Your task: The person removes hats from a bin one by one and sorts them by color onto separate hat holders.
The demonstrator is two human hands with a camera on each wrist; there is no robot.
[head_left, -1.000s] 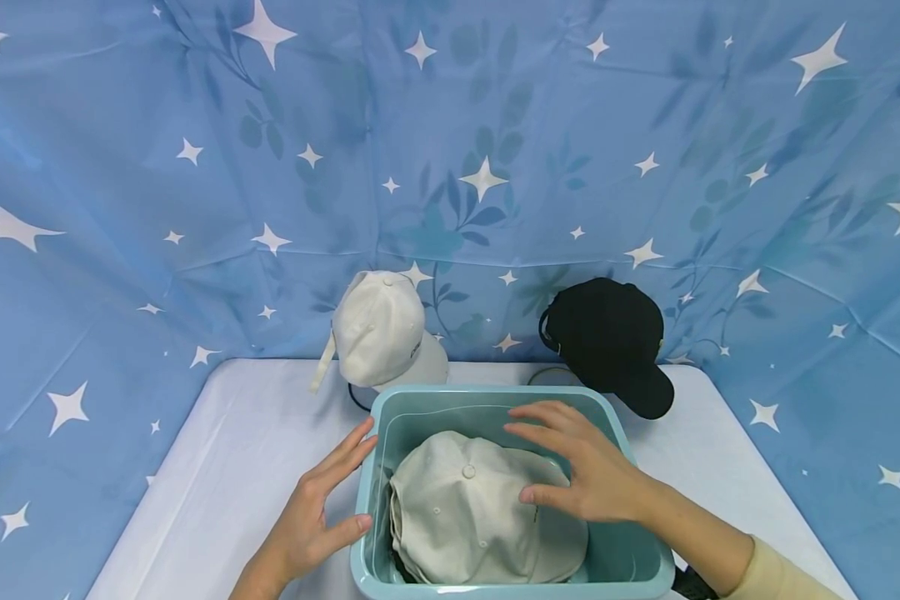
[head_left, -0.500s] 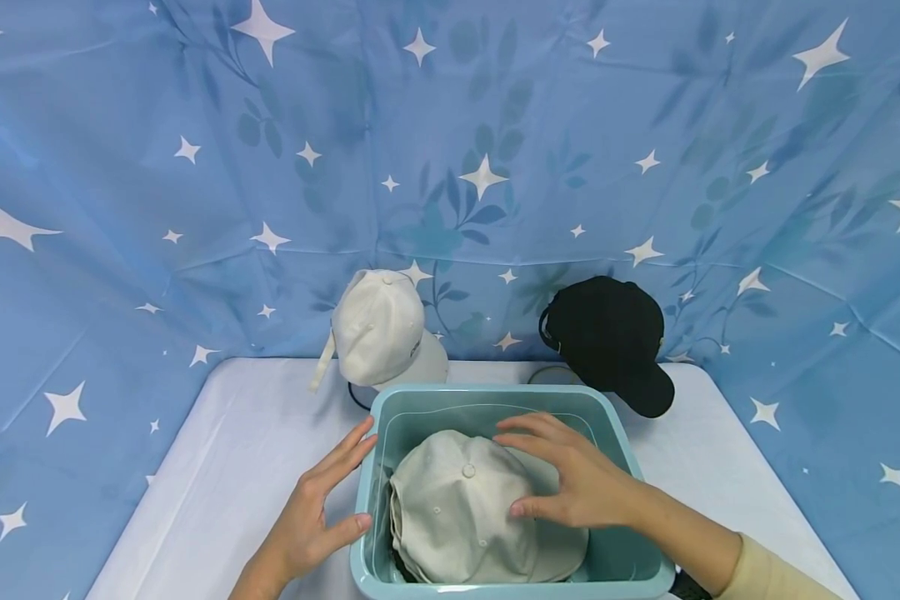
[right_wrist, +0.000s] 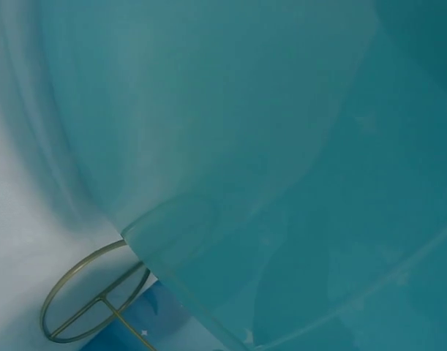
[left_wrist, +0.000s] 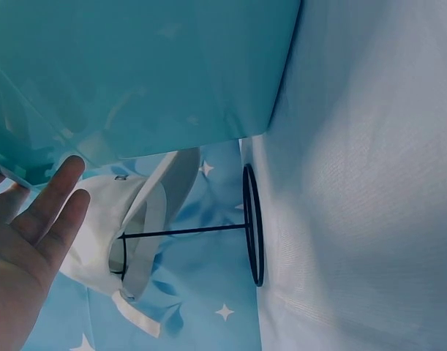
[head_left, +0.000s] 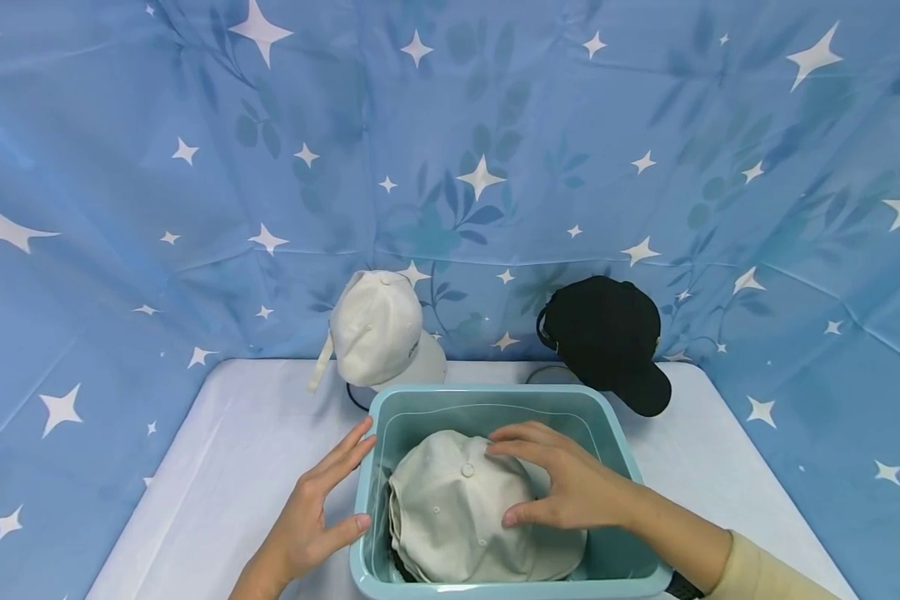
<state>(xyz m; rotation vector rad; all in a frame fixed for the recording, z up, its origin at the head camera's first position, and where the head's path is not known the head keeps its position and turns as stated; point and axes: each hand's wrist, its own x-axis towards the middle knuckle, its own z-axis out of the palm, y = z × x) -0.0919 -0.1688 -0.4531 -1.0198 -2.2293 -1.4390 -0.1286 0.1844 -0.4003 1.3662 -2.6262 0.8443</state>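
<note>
A light grey-beige baseball cap (head_left: 450, 508) lies in a teal plastic bin (head_left: 495, 388), its brim toward the right. Under its left edge something dark shows. My left hand (head_left: 307, 517) is at the bin's left side, fingertips and thumb at the rim, fingers mostly straight. Over the cap's right part reaches my right hand (head_left: 562, 483), thumb and fingers spread and loosely bent, fingertips overlapping the crown. The left wrist view shows the left fingers (left_wrist: 55, 194) close to the bin's outer wall. Only the bin wall (right_wrist: 208, 110) fills most of the right wrist view; the hand is hidden there.
Behind the bin, a white cap (head_left: 378, 329) hangs on a black wire stand (left_wrist: 254, 227) at left. A black cap (head_left: 607, 333) is at back right, near a brass-coloured ring base (right_wrist: 77, 278). A starry blue curtain (head_left: 435, 108) encloses the white-covered table (head_left: 225, 450).
My right hand has moved left and slightly down over the cap in the bin. The left hand and the bin have stayed in place.
</note>
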